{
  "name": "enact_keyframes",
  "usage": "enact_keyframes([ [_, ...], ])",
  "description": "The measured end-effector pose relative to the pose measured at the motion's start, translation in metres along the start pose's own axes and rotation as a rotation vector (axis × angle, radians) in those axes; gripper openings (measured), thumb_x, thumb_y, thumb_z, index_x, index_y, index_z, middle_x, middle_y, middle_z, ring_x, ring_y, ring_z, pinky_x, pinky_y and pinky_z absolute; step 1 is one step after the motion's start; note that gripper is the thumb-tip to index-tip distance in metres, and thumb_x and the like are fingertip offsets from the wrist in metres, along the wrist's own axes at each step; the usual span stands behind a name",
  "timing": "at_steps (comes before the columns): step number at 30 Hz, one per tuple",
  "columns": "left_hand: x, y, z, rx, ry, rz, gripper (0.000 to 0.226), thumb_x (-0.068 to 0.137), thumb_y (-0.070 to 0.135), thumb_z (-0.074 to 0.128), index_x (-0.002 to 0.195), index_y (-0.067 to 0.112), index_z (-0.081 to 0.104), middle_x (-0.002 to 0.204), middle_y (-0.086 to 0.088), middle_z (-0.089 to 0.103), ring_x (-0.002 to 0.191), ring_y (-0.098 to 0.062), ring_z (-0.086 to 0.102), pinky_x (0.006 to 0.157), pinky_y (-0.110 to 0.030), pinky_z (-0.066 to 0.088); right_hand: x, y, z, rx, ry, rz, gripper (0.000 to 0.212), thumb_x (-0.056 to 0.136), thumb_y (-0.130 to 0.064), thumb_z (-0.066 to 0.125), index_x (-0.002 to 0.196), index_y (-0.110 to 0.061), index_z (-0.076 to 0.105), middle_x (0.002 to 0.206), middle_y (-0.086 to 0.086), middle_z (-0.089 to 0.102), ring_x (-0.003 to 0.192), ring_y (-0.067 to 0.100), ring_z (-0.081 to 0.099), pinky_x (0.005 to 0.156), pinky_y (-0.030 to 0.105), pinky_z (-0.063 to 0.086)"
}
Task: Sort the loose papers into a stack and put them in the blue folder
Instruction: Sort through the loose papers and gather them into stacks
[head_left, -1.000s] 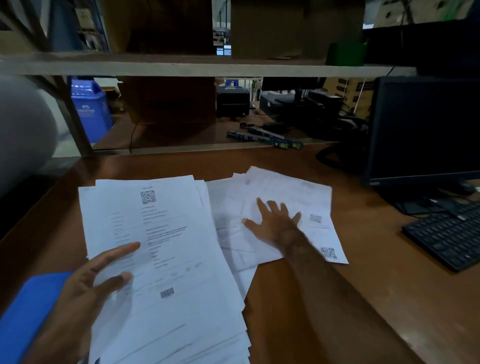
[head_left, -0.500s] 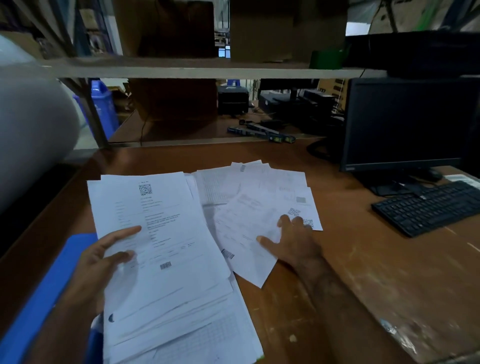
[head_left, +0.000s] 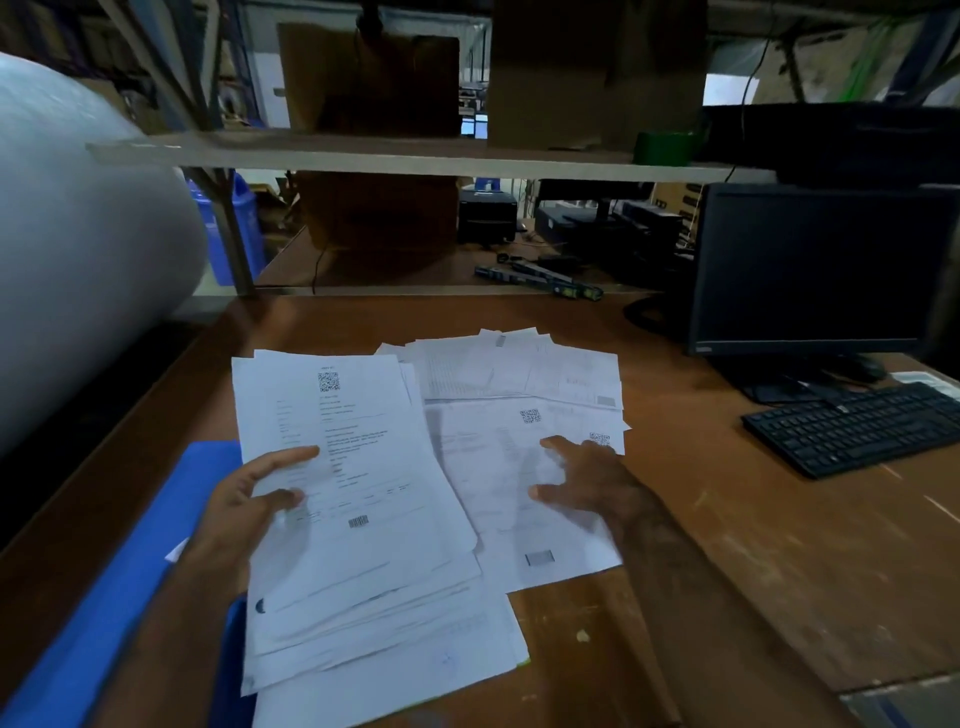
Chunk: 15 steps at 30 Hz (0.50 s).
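A thick stack of white printed papers (head_left: 363, 545) lies fanned on the brown desk, its left edge over the blue folder (head_left: 119, 582). My left hand (head_left: 244, 514) rests on the stack's left side, thumb and fingers spread on the top sheet. To the right lie several loose sheets (head_left: 519, 379), some bearing QR codes. My right hand (head_left: 587, 483) presses the nearest loose sheet (head_left: 498, 499) with spread, slightly bent fingers. The folder lies flat at the desk's left, mostly under my left arm and the stack.
A black monitor (head_left: 821, 270) and black keyboard (head_left: 857, 426) stand at the right. A large white roll (head_left: 78, 244) bulges in at the left. A shelf board (head_left: 395, 156) with cardboard boxes runs above the desk's back edge. The desk's near edge is at the bottom right.
My right hand has dragged loose sheets toward me and toward the stack; the nearest sheet now lies beside the stack. My left hand stays on the stack.
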<state>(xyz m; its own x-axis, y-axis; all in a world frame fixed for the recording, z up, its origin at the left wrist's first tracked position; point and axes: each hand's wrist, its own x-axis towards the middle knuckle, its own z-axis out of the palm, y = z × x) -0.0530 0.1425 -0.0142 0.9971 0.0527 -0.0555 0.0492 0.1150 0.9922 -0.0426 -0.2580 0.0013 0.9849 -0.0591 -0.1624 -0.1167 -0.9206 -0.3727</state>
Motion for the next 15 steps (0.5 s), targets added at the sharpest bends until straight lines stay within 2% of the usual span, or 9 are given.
enact_keyframes([
  [2, -0.003, -0.001, 0.002, 0.010, -0.010, 0.007, 0.051, 0.085, -0.018, 0.060, 0.110, 0.021, 0.080, 0.137, 0.000, 0.065, 0.126, -0.033, 0.059, 0.104, -0.055, 0.051, -0.003, -0.010, 0.004, 0.035, 0.059, 0.018, 0.086, 0.081, -0.054, 0.077, 0.153, -0.034, 0.035, 0.144, 0.011, 0.048, 0.126, 0.031, 0.053, 0.097, 0.033, 0.047],
  [5, -0.009, 0.001, 0.003, 0.027, -0.028, 0.013, 0.049, 0.087, -0.016, 0.061, 0.110, 0.023, 0.080, 0.136, 0.003, 0.065, 0.125, -0.030, 0.060, 0.102, -0.051, 0.052, -0.004, -0.012, -0.003, 0.187, 0.044, 0.080, 0.087, 0.080, -0.035, 0.085, 0.152, -0.031, 0.037, 0.142, 0.011, 0.044, 0.122, 0.029, 0.055, 0.084, 0.025, 0.046],
  [7, -0.013, 0.003, 0.006, 0.025, -0.040, 0.016, 0.048, 0.087, -0.016, 0.061, 0.110, 0.023, 0.080, 0.136, 0.003, 0.065, 0.123, -0.029, 0.061, 0.097, -0.045, 0.055, -0.001, -0.005, -0.005, 0.338, 0.053, 0.079, 0.083, 0.077, -0.018, 0.087, 0.147, -0.030, 0.045, 0.136, 0.006, 0.054, 0.111, 0.023, 0.062, 0.079, 0.022, 0.052],
  [9, -0.015, 0.004, 0.008, 0.027, -0.051, 0.024, 0.048, 0.087, -0.016, 0.061, 0.109, 0.022, 0.080, 0.135, 0.001, 0.066, 0.123, -0.029, 0.061, 0.090, -0.039, 0.056, 0.000, 0.001, -0.005, 0.478, 0.055, 0.051, 0.068, 0.074, -0.006, 0.085, 0.132, -0.030, 0.060, 0.127, 0.002, 0.062, 0.098, 0.018, 0.065, 0.072, 0.023, 0.055],
  [12, -0.015, 0.005, 0.010, 0.017, -0.063, 0.024, 0.047, 0.088, -0.016, 0.062, 0.109, 0.022, 0.080, 0.135, 0.001, 0.066, 0.122, -0.030, 0.061, 0.091, -0.040, 0.056, -0.001, 0.006, -0.016, 0.699, 0.114, -0.037, 0.051, 0.075, 0.000, 0.082, 0.111, -0.035, 0.073, 0.118, 0.000, 0.067, 0.103, 0.025, 0.066, 0.085, 0.037, 0.061],
  [14, -0.014, 0.006, 0.010, 0.017, -0.068, 0.026, 0.046, 0.088, -0.016, 0.062, 0.109, 0.021, 0.080, 0.135, 0.001, 0.066, 0.122, -0.029, 0.061, 0.091, -0.040, 0.056, -0.002, 0.003, -0.034, 0.714, 0.186, -0.133, 0.044, 0.079, -0.005, 0.082, 0.110, -0.037, 0.075, 0.110, -0.008, 0.068, 0.102, 0.018, 0.067, 0.086, 0.032, 0.060],
  [15, -0.014, 0.007, 0.010, 0.018, -0.071, 0.027, 0.046, 0.088, -0.016, 0.061, 0.109, 0.021, 0.080, 0.136, 0.001, 0.065, 0.123, -0.029, 0.061, 0.091, -0.041, 0.057, -0.004, 0.000, -0.046, 0.653, 0.220, -0.184, 0.041, 0.082, -0.011, 0.083, 0.112, -0.037, 0.075, 0.114, -0.013, 0.067, 0.105, 0.011, 0.065, 0.090, 0.030, 0.058],
])
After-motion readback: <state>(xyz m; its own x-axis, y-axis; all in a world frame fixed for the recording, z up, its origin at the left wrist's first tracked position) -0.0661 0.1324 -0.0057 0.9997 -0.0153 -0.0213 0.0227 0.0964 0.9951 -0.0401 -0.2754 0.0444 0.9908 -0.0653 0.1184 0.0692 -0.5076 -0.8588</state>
